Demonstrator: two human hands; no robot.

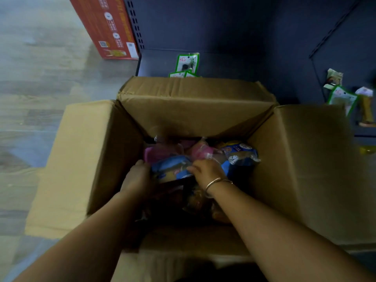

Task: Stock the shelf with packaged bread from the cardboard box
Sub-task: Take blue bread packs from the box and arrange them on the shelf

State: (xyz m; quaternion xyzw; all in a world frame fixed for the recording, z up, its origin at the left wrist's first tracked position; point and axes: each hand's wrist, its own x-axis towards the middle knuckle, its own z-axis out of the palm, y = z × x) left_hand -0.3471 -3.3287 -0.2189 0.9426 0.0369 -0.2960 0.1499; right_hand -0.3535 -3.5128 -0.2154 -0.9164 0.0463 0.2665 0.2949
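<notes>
An open cardboard box (195,106) stands on the floor in front of a dark shelf (234,58). Inside lie several packaged breads in blue and pink wrappers. Both my hands reach down into the box. My left hand (138,178) grips the left end of a blue bread pack (173,169). My right hand (207,171), with a gold bangle on the wrist, holds the same pack's right end. Another blue pack (242,153) lies to the right, and pink packs (160,153) lie behind. The fingertips are hidden among the wrappers.
The box's flaps spread out wide left (77,159) and right (317,169). Green snack packets (186,62) stand on the low shelf behind the box, more packets (343,96) at the right. A red carton (107,25) leans at the shelf's left end. Grey wood-look floor (40,78) lies left.
</notes>
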